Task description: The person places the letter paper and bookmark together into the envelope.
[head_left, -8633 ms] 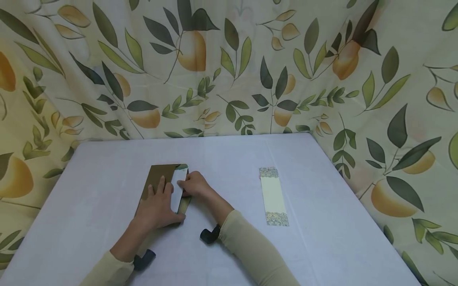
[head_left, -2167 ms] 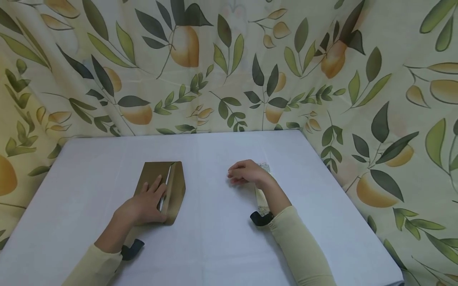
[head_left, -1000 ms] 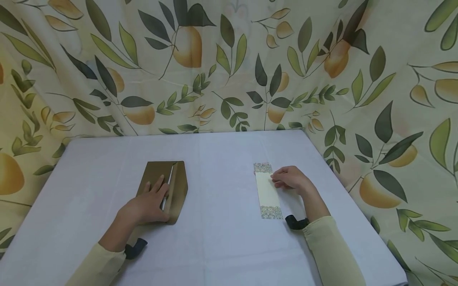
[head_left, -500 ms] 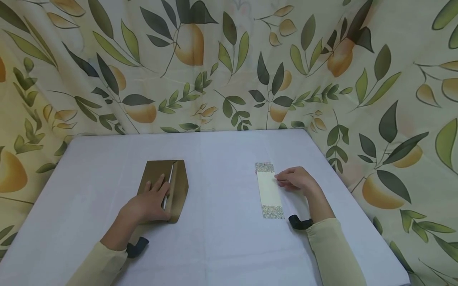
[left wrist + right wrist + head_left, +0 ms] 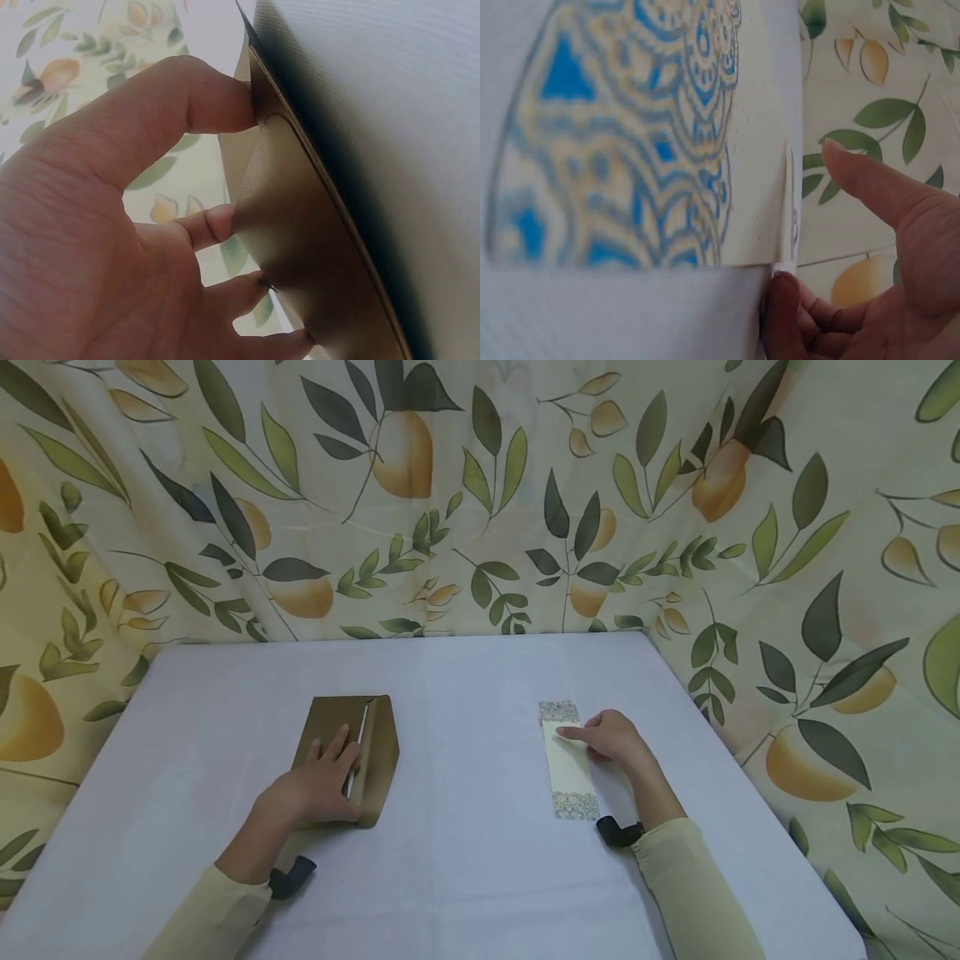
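On the left of the table lies a gold envelope [image 5: 328, 718] with its flap [image 5: 381, 756] partly raised along the right side. A strip of white [image 5: 362, 735] shows in its slit. My left hand [image 5: 315, 789] rests on it with spread fingers, thumb near the flap's lower end; the left wrist view has the thumb touching the flap edge. At the right, a cream bookmark-like strip [image 5: 570, 772] with patterned ends lies flat. My right hand [image 5: 617, 739] is at its right edge, one digit stretched over it. In the right wrist view, a fingertip [image 5: 784, 292] touches the strip's edge, thumb apart.
A white cloth [image 5: 465, 827] covers the table, and a curtain printed with fruit and leaves [image 5: 480, 510] hangs behind it. Each wrist wears a small black camera mount, the left one [image 5: 292, 878] and the right one [image 5: 618, 832].
The white piece, partly out earlier, now sits mostly inside the envelope. My right hand has left the envelope, passed over the strip to its right side, and just now stretches one digit over it.
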Tool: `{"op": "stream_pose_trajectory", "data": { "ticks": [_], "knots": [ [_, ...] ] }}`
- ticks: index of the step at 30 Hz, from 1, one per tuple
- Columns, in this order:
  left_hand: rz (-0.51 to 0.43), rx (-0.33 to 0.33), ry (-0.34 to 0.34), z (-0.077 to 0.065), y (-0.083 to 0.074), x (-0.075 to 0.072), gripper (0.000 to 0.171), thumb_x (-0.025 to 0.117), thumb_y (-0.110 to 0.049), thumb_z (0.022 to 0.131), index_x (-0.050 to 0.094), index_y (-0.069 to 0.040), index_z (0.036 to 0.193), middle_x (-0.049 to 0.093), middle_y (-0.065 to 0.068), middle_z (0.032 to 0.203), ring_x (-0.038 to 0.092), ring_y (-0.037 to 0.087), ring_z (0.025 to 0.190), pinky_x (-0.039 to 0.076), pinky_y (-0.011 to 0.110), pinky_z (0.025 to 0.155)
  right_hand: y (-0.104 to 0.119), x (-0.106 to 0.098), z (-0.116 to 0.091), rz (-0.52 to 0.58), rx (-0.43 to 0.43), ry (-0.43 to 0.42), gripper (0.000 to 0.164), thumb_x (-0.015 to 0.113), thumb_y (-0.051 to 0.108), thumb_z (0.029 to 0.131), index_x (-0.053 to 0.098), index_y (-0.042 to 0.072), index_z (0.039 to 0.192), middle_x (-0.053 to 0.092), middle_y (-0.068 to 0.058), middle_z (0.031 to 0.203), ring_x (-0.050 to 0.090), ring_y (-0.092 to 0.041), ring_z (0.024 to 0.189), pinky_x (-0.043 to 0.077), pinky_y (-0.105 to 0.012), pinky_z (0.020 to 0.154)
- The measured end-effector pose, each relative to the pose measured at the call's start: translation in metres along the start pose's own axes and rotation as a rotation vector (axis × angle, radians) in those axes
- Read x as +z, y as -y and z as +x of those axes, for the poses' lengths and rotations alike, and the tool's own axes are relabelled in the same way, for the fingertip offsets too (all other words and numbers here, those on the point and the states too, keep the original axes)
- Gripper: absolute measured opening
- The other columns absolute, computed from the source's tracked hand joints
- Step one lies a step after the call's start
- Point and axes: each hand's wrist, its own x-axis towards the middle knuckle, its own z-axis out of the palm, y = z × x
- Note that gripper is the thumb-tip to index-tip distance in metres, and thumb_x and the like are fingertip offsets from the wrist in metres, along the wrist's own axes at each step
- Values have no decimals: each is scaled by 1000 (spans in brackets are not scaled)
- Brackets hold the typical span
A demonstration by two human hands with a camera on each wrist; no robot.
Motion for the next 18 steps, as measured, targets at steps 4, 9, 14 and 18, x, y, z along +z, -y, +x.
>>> {"op": "stream_pose_trajectory", "data": {
  "ticks": [4, 9, 14, 18],
  "knots": [
    [10, -13, 1, 1, 0, 1, 51, 77, -22, 75, 42, -13, 111, 4, 34, 166, 7, 72, 140, 48, 73, 77, 2, 4, 0, -62, -25, -17, 67, 82, 52, 84, 55, -5, 109, 56, -13, 86, 54, -19, 68, 43, -30, 62],
    [10, -18, 3, 1, -1, 2, 51, 77, -23, 75, 43, -13, 111, 4, 34, 166, 7, 71, 140, 48, 72, 78, 5, 6, 1, -100, -8, 7, 58, 84, 48, 82, 55, -1, 93, 50, -9, 77, 48, -18, 64, 39, -30, 57],
    [14, -23, 4, 1, -2, 2, 50, 78, -23, 76, 43, -13, 111, 4, 33, 166, 7, 71, 141, 48, 72, 79, 8, 7, -1, -123, 3, 12, 66, 85, 44, 83, 56, -10, 109, 57, -18, 93, 55, -25, 75, 45, -31, 61],
    [24, -32, 5, 2, -2, 2, 51, 78, -24, 76, 44, -13, 113, 4, 33, 166, 7, 71, 141, 48, 73, 80, 10, 8, -2, -136, -5, 25, 80, 82, 42, 85, 50, -18, 127, 59, -28, 113, 57, -31, 86, 49, -34, 68]
  ]
}}
